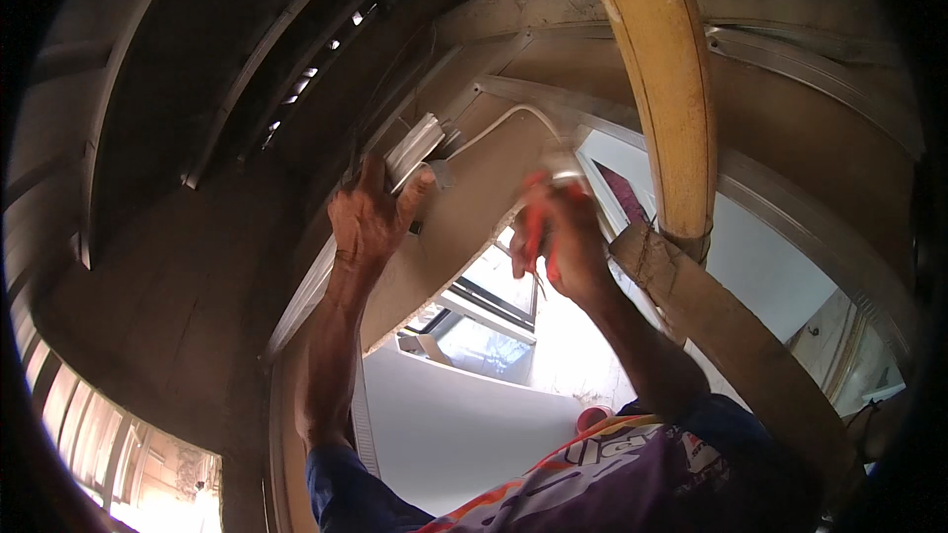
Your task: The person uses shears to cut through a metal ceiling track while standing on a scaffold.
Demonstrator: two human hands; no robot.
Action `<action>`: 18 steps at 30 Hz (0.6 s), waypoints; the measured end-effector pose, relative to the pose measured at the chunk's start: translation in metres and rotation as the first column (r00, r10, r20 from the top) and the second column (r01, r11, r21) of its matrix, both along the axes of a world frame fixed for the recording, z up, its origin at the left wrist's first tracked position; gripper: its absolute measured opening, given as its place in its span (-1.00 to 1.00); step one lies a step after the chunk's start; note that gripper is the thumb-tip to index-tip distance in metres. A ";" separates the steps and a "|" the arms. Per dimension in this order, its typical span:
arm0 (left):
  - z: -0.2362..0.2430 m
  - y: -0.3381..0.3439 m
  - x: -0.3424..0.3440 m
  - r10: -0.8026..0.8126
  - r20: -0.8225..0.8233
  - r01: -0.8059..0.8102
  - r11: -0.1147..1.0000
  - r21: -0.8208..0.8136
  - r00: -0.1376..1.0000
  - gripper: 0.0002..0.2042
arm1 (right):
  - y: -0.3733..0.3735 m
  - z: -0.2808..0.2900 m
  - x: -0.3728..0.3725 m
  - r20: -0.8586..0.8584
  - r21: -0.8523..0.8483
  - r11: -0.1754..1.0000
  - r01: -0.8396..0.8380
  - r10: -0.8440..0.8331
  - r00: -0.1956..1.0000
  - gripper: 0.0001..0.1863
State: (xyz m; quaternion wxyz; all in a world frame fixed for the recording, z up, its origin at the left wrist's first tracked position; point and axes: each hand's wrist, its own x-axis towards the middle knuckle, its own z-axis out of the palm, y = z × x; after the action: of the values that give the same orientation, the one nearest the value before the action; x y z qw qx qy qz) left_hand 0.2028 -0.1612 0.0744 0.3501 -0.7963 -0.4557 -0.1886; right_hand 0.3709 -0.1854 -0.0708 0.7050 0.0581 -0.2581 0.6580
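My left hand [367,217] is closed round a short length of silvery metal channel [415,150], its thumb on the near side and some fingers hidden behind. In my right hand [575,242] is a red-handled hand tool [535,222], which looks like pliers or snips. Motion blurs the tool's head, so its exact kind does not show. A thin white cable [509,114] arches from beside the channel toward the blurred tool head. Whether the tool touches the cable cannot be made out.
A thick yellow pole [657,89] slants down at the right, near a rough wooden beam [721,306]. Metal framing strips [810,222] cross the right side. Below my hands, brown board [420,281] borders a bright opening. Dark metal ribs [262,54] curve at the upper left.
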 end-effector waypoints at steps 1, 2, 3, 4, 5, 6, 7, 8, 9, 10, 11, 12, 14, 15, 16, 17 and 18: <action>-0.004 -0.003 -0.004 -0.007 0.028 0.008 1.000 -0.008 1.000 -0.37 | -0.004 -0.002 -0.002 0.396 0.100 0.986 -0.134 0.084 0.915 -0.65; -0.004 -0.004 -0.006 -0.018 0.048 0.018 1.000 -0.003 0.999 -0.38 | -0.004 -0.001 -0.002 0.727 0.152 0.944 -0.292 0.093 0.680 -0.65; -0.004 -0.004 -0.008 -0.029 0.069 0.029 1.000 0.002 0.997 -0.38 | -0.006 0.003 0.006 0.676 0.126 0.917 -0.377 0.199 0.710 -0.65; -0.001 -0.002 -0.010 -0.057 0.060 0.058 0.998 -0.018 0.997 -0.40 | -0.006 -0.002 0.004 0.590 0.109 0.926 -0.361 0.232 0.774 -0.68; 0.002 -0.002 -0.014 -0.083 0.062 0.086 0.996 -0.040 0.995 -0.41 | -0.008 -0.007 0.004 0.463 0.081 0.927 -0.365 0.289 0.838 -0.69; 0.003 -0.002 -0.016 -0.108 0.064 0.112 0.992 -0.062 0.992 -0.43 | -0.009 -0.011 0.006 0.325 0.053 0.926 -0.374 0.338 0.883 -0.70; 0.007 -0.005 -0.012 -0.069 0.064 0.074 0.994 -0.078 0.996 -0.43 | -0.008 -0.013 0.011 0.265 0.038 0.945 -0.324 0.303 0.915 -0.74; 0.012 -0.006 -0.005 -0.039 0.067 0.045 0.994 -0.098 0.997 -0.43 | -0.010 -0.011 0.013 0.287 -0.046 0.974 -0.220 0.224 0.931 -0.75; 0.016 -0.006 -0.002 -0.007 0.069 0.016 0.993 -0.117 0.998 -0.43 | -0.007 -0.016 0.013 0.342 -0.056 0.985 -0.166 0.175 0.923 -0.79; 0.018 -0.003 -0.004 -0.030 0.097 0.044 0.989 -0.142 0.995 -0.42 | -0.004 -0.021 0.012 0.395 -0.062 0.992 -0.110 0.126 0.910 -0.81; 0.020 -0.001 -0.011 -0.035 0.126 0.056 0.984 -0.166 0.991 -0.40 | -0.005 -0.023 0.006 0.396 -0.084 0.992 -0.088 0.115 0.911 -0.81; 0.022 -0.002 -0.017 -0.041 0.155 0.070 0.979 -0.189 0.987 -0.38 | -0.008 -0.026 0.001 0.397 -0.106 0.992 -0.066 0.103 0.912 -0.80; 0.027 -0.008 -0.014 -0.017 0.122 0.040 0.981 -0.191 0.992 -0.41 | -0.012 -0.029 -0.005 0.418 -0.130 0.991 -0.041 0.092 0.904 -0.76; 0.029 -0.010 -0.013 -0.010 0.107 0.030 0.981 -0.193 0.994 -0.43 | -0.012 -0.030 -0.006 0.438 -0.131 0.991 -0.039 0.093 0.894 -0.74; 0.030 -0.009 -0.014 -0.032 0.100 0.049 0.984 -0.173 0.994 -0.47 | -0.013 -0.031 -0.007 0.456 -0.133 0.991 -0.036 0.094 0.885 -0.72; 0.030 -0.008 -0.014 -0.053 0.091 0.066 0.986 -0.153 0.994 -0.51 | -0.013 -0.034 -0.012 0.388 -0.119 0.992 -0.038 0.082 0.918 -0.68; 0.031 -0.008 -0.014 -0.074 0.082 0.084 0.988 -0.133 0.994 -0.55 | -0.014 -0.033 -0.013 0.433 -0.112 0.994 -0.009 0.057 0.900 -0.67</action>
State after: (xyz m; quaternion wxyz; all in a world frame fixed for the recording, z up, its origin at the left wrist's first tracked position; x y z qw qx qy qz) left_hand 0.1887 -0.1688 0.1053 0.2695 -0.8281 -0.4487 -0.2010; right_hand 0.3581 -0.1989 -0.1037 0.6205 -0.1240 -0.3724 0.6789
